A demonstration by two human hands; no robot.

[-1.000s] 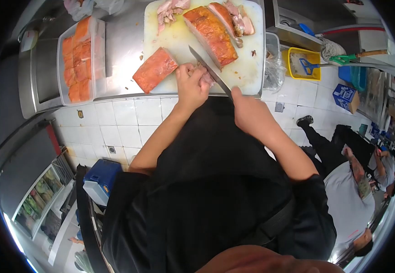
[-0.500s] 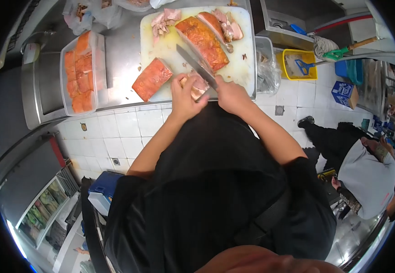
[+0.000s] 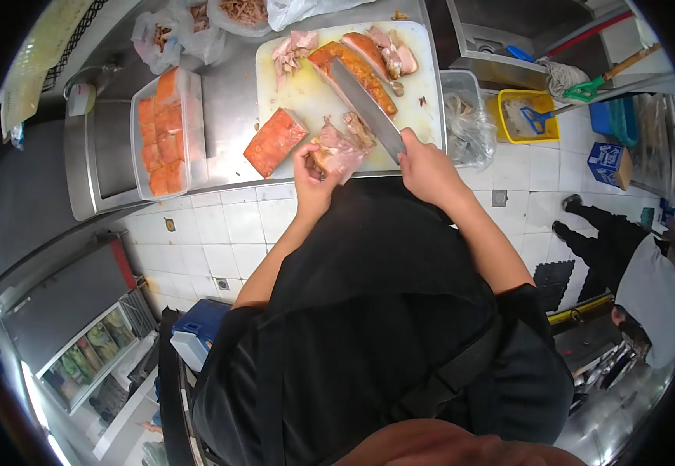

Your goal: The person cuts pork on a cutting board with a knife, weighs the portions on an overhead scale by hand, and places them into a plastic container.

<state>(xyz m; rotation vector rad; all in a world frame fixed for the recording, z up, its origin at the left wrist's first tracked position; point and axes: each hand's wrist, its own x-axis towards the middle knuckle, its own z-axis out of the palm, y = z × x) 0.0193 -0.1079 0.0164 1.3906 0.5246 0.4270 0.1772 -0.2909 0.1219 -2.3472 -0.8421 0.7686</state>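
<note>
While the right hand (image 3: 429, 168) grips a knife (image 3: 370, 110) (overlapping roast (image 3: 367, 77)), left hand (image 3: 314, 186) pinches meat (image 3: 341, 155).

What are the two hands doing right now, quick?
Left hand: fingers curled on a loose piece of meat, holding its edge.
Right hand: closed, holding the knife.

Smooth metal knife (image 3: 368, 104); pale plastic cutting board (image 3: 421, 130); clear plastic tub (image 3: 194, 132).
</note>
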